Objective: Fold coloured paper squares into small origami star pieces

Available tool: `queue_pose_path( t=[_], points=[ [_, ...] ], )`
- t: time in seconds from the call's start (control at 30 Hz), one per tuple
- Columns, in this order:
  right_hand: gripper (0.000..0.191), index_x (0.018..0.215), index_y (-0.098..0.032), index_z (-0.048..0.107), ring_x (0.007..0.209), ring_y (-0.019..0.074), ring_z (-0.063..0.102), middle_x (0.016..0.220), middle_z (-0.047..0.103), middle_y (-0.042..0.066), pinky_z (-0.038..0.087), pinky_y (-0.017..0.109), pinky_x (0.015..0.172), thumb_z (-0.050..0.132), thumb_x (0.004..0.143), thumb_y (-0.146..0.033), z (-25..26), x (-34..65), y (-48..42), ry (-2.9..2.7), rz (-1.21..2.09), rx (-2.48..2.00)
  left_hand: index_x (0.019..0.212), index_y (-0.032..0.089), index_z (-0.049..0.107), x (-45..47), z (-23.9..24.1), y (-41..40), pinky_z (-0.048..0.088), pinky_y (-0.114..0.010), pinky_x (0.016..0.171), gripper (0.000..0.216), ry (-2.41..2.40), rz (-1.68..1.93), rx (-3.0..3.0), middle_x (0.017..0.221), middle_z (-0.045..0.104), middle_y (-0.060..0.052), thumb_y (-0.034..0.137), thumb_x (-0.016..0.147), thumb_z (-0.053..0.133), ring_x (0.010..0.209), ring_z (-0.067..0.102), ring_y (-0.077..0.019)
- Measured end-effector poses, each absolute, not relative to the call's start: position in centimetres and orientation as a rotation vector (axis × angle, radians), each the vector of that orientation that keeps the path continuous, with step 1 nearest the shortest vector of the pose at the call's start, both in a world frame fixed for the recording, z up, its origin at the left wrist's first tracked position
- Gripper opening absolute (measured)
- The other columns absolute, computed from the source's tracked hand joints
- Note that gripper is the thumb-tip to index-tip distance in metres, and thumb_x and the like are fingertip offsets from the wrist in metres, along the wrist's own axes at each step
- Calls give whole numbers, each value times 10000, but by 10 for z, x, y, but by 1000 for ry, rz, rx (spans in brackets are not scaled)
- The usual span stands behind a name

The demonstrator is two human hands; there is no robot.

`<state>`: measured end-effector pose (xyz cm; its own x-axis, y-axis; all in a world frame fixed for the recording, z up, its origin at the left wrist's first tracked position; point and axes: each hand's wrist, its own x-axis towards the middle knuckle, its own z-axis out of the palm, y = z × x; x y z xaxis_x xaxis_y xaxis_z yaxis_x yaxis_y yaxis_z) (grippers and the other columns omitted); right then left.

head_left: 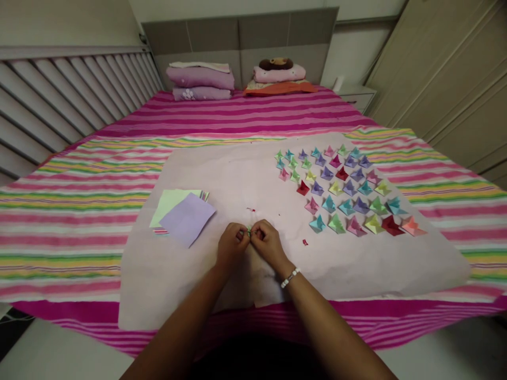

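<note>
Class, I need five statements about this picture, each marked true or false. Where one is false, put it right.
1. The left hand and right hand pinch a small greenish piece between them. True.
2. The white beaded bracelet is on the left wrist. False: it is on the right wrist.
3. The folded paper pieces sit on the right side of the large pale sheet. True.
4. The purple paper lies beneath the pale green paper. False: it lies on top, partly covering it.
5. A brown item tops the right-hand bedding stack. True.
</note>
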<state>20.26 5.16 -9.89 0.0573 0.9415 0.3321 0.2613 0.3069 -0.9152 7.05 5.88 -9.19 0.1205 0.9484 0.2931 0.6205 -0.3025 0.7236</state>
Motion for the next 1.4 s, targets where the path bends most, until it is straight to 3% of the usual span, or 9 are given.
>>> queue_pose_path(
  t=[0.2,0.43,0.8,1.0,1.23,1.4],
  points=[
    [77,680,-193,546,539,109,409,665,455,-36,335,236,508,549,711,-123,-103,202,53,-1442,747,-1202,869,190,598,69,-92,60,448,-246,627,106,1484,1014,2016,828,588,-3,152,787,543,636,532,-116],
    [98,678,-193,534,544,111,404,661,443,-38,335,238,518,535,714,-101,-104,202,54,-1451,735,-1209,795,197,584,68,-92,60,454,-265,689,99,1404,1068,2059,790,585,-13,166,840,502,756,556,-151],
    [80,730,-195,547,596,130,444,703,489,-19,358,252,559,513,782,-145,-101,205,51,-1458,744,-1174,779,189,546,73,-89,57,425,-238,584,64,1551,1099,1966,802,535,8,128,763,536,581,501,-101],
    [89,737,-199,541,646,149,465,720,500,-8,368,268,596,494,799,-157,-100,205,51,-1457,726,-1161,759,198,535,78,-88,57,417,-241,589,42,1628,1072,1938,808,537,18,208,791,560,570,504,-94],
    [125,732,-201,546,617,147,455,710,488,-13,359,268,569,472,750,-103,-101,204,51,-1419,709,-1156,788,190,520,74,-90,57,439,-244,592,58,1636,1097,1935,799,523,9,138,766,531,583,509,-105],
    [164,738,-202,577,695,170,508,749,528,10,402,292,636,456,738,-91,-102,205,52,-1415,689,-1123,847,197,596,71,-85,55,469,-236,648,210,1558,1018,2026,917,551,-15,59,731,491,676,550,-113]
  ],
)
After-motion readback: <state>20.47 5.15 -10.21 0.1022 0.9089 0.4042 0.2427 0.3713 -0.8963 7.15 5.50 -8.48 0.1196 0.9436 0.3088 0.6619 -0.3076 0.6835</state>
